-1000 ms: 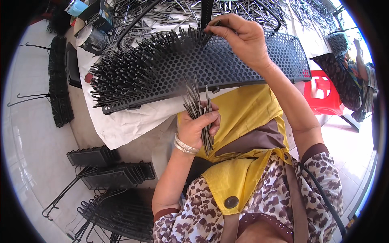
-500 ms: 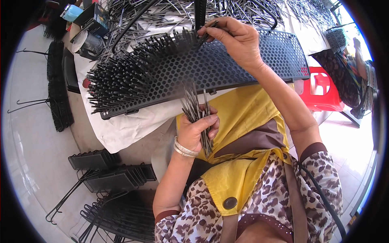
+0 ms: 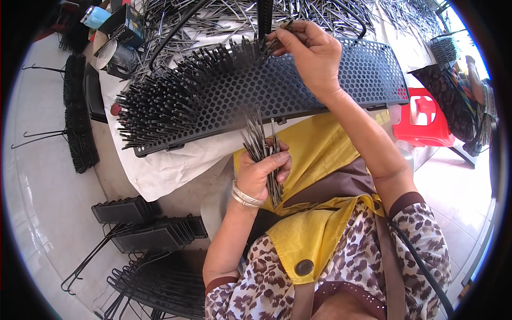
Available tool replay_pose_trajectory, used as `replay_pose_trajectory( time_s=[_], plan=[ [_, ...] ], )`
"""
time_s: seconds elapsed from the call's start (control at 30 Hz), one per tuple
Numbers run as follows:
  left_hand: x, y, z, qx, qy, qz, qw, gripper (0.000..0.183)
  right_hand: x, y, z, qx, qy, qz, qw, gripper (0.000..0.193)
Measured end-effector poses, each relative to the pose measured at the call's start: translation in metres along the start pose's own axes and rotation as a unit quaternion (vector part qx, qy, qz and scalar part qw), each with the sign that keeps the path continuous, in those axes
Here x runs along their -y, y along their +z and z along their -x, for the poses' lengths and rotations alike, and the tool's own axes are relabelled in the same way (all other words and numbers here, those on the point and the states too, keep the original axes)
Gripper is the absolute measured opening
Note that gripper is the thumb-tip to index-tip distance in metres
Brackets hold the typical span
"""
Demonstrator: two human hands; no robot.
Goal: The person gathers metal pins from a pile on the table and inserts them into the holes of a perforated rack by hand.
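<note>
A long black rack [image 3: 341,80] with a grid of round holes lies across the table in front of me. Thin dark metal rods [image 3: 160,106] stand upright in the holes of its left part, while the holes to the right hold none. My left hand [image 3: 266,165], with a bangle at the wrist, is closed round a loose bundle of thin metal rods [image 3: 257,138] below the rack's near edge. Over the far edge of the rods, my right hand [image 3: 314,53] pinches a few thin rods at its fingertips; their lower ends blend into the standing ones.
Loose metal rods [image 3: 213,24] lie heaped behind the rack on white sheeting [image 3: 144,176]. A glass mug [image 3: 117,61] and a box [image 3: 124,26] stand at left. Black racks [image 3: 154,234] sit on the floor lower left. At right are a red stool [image 3: 421,125] and another person's arm [image 3: 473,80].
My right hand has shifted very slightly, still at the same edge of the standing rods. My left hand keeps its bundle in nearly the same place.
</note>
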State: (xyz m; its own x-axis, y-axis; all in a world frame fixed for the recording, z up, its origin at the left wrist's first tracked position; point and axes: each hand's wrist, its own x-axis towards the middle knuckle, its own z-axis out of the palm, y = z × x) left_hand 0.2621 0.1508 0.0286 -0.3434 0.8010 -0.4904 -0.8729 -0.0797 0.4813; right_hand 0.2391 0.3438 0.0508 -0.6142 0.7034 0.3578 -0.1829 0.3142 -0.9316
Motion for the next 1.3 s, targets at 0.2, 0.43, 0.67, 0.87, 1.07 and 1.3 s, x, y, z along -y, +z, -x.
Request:
replay_pose_trajectory(
  time_s=[0.2,0.43,0.67,0.87,1.07,1.3],
  plan=[
    [0.0,-0.001,-0.001,0.008,0.004,0.004,1.0,0.014,-0.003,0.007,0.002,0.062,-0.172,0.171,0.968,0.013],
    [0.0,-0.001,0.001,0.01,0.005,0.0,1.0,0.013,0.006,0.01,-0.01,0.171,-0.262,0.335,0.889,0.013],
    [-0.002,-0.003,0.0,0.017,0.001,0.0,1.0,0.013,0.023,0.013,-0.015,0.273,-0.237,0.343,0.867,0.007],
    [-0.002,-0.002,-0.001,0.003,-0.001,-0.008,1.0,0.012,0.023,0.017,-0.029,0.289,-0.165,0.39,0.859,0.013],
    [0.0,-0.006,0.0,-0.013,0.01,-0.022,1.0,0.013,0.016,0.015,-0.026,0.289,-0.293,0.386,0.825,0.017],
    [-0.002,-0.002,-0.002,-0.012,0.017,-0.019,1.0,0.013,0.05,-0.027,0.025,0.304,0.012,0.201,0.931,0.031]
  ],
)
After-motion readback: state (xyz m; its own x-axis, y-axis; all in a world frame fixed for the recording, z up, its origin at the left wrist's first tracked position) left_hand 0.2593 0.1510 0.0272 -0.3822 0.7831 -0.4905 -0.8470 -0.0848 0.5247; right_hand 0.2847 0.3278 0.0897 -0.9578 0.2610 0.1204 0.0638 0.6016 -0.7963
